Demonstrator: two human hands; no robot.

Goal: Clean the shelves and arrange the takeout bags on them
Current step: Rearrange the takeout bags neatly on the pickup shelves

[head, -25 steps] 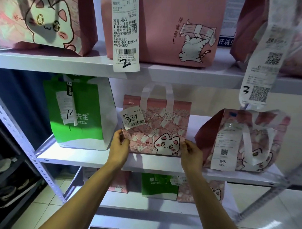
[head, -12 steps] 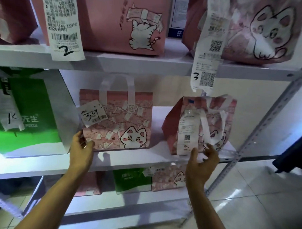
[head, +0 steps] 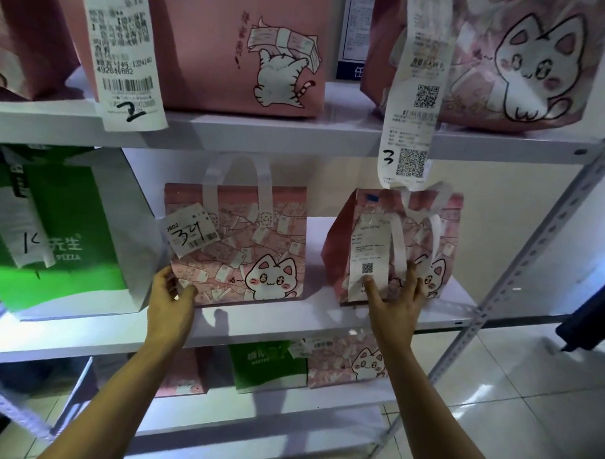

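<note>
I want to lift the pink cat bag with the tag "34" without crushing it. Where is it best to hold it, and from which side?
Probably by the two white strap handles of the pink cat-print bag: they stand upright above its rim with free space under the upper shelf. Come from the front and hook the grip through both loops.

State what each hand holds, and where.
Left hand grips the lower left corner of the pink cat bag tagged 34. Right hand lies spread against the front of the right pink bag, gripping nothing.
</note>
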